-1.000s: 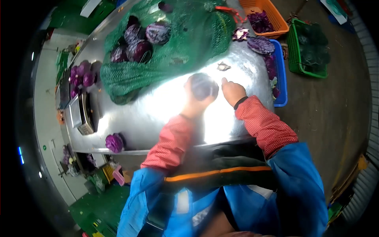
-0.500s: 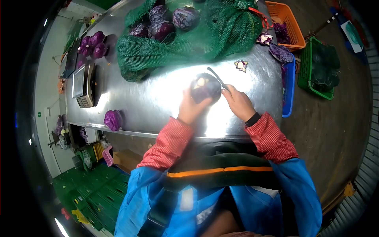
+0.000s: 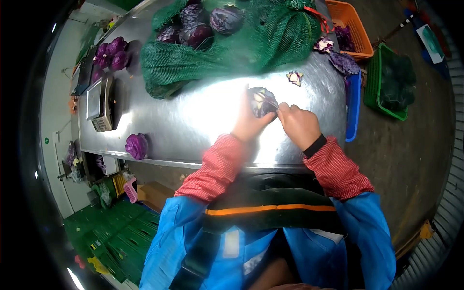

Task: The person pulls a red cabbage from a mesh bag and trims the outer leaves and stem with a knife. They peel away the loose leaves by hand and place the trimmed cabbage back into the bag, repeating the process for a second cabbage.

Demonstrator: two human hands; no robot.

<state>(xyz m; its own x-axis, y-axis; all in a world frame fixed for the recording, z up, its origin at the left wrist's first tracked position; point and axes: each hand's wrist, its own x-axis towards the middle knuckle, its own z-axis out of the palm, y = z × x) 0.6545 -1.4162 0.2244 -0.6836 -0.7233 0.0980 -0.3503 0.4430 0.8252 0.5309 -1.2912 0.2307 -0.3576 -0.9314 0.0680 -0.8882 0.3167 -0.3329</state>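
A red cabbage sits at the middle of the steel table, its pale stem end facing up. My left hand grips it from the left side, thumb along the near edge. My right hand is closed around the handle of a knife, whose blade lies across the pale stem end. The handle is mostly hidden in the fist. Beyond the cabbage lies a cut-off star-shaped stem piece. Another stem piece and a loose outer leaf lie near the right edge.
A green mesh sack with several cabbages spreads across the far side of the steel table. A scale, a trimmed cabbage and a cabbage cluster are leftward. Orange, blue and green crates stand right.
The knife has swung from beside the cabbage onto its stem end, which now shows a pale star shape. My left hand has shifted right around the cabbage.
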